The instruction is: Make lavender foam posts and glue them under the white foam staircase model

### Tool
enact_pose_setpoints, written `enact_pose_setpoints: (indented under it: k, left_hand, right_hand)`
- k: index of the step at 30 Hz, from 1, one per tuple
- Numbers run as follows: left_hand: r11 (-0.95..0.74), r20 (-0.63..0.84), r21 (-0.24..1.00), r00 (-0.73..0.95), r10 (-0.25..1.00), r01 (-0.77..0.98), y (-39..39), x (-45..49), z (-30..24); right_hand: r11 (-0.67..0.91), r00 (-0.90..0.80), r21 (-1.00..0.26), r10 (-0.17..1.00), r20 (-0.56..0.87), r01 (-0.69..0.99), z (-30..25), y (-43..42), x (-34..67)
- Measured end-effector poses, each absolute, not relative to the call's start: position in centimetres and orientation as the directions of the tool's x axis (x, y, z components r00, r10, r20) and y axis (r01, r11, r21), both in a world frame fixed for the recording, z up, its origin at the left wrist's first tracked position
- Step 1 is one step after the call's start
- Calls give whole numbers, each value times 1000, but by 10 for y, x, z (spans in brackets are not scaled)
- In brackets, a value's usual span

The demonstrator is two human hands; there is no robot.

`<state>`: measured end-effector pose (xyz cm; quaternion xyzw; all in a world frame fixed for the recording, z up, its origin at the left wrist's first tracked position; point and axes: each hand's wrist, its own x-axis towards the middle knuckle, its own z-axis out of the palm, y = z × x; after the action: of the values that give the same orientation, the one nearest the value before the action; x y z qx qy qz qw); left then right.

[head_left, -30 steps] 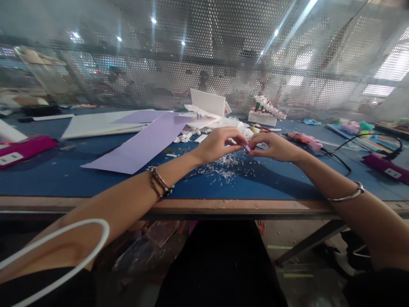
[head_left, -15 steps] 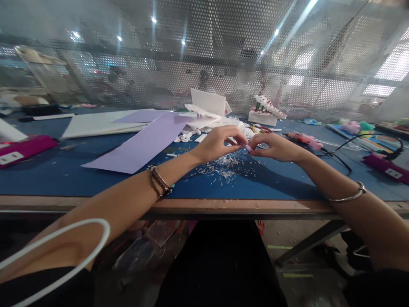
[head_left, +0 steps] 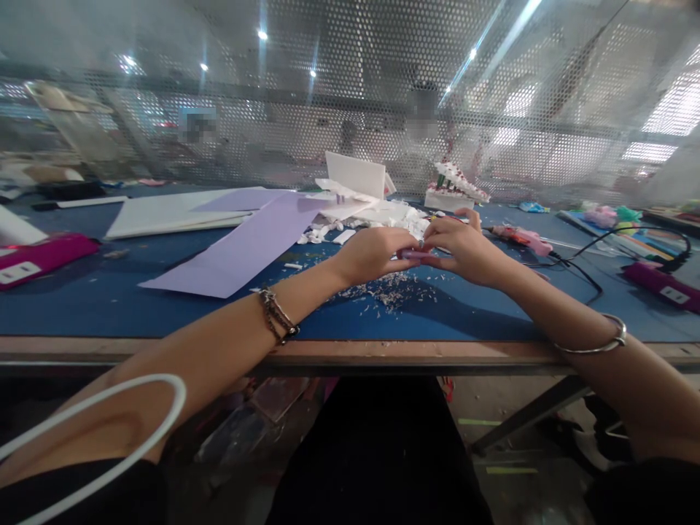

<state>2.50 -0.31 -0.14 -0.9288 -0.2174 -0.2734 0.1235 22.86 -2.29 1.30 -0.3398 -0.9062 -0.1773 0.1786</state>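
A small, narrow lilac piece [head_left: 414, 254] is held between both hands above the blue table mat; it looks like a rolled or folded strip, but fingers cover most of it. My left hand [head_left: 375, 255] pinches its left end, closed. At the other end, my right hand [head_left: 459, 246] is closed on it with thumb and index finger, its outer fingers lifted. White shavings [head_left: 386, 295] lie scattered on the mat below. Behind the hands is a heap of white scraps [head_left: 322, 232].
A long lilac sheet [head_left: 235, 251] lies left, over white boards [head_left: 158, 211]. A glue gun [head_left: 522, 239] with a black cord rests right. Magenta power strips [head_left: 55, 255] sit at both sides. A white flower-like model [head_left: 451, 198] stands near the perforated screen [head_left: 350, 87].
The lilac piece has turned to lie more level and shows more of its length. My right hand has rotated, with its outer fingers now raised. The left hand has shifted slightly lower.
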Motion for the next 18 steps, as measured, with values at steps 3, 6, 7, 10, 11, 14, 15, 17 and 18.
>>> enact_pose_setpoints:
  k: [3, 6, 7, 10, 11, 14, 15, 17, 18]
  left_hand:
    - [-851, 564, -167, 757, 332, 498, -2, 26, -2]
    - [-858, 568, -124, 745, 351, 499, 0, 27, -3]
    - [-863, 563, -93, 741, 365, 496, 1, 27, -3]
    - [-874, 520, 1, 746, 416, 486, 1, 27, -4]
    - [-873, 499, 24, 751, 432, 487, 1, 27, -4]
    - [-856, 440, 63, 756, 484, 512, 0, 27, -4]
    - [-849, 424, 69, 755, 501, 524, 0, 27, -4]
    - [-838, 398, 81, 753, 523, 539, 0, 27, -4]
    - [-837, 390, 89, 754, 529, 541, 1, 27, -4]
  right_hand:
    - [676, -713, 273, 545, 441, 685, 13, -24, 228]
    - [649, -723, 337, 531, 442, 682, 12, -24, 229]
    - [643, -727, 354, 525, 442, 679, 12, -23, 229]
    - [633, -738, 385, 521, 429, 671, 11, -23, 229]
    - [633, -738, 385, 525, 424, 671, 11, -23, 229]
    - [650, -732, 348, 531, 427, 675, 11, -21, 230]
    - [658, -727, 328, 535, 431, 678, 11, -20, 231]
    - [670, -717, 288, 546, 433, 684, 12, -19, 232]
    - [676, -714, 270, 554, 428, 686, 12, -19, 233]
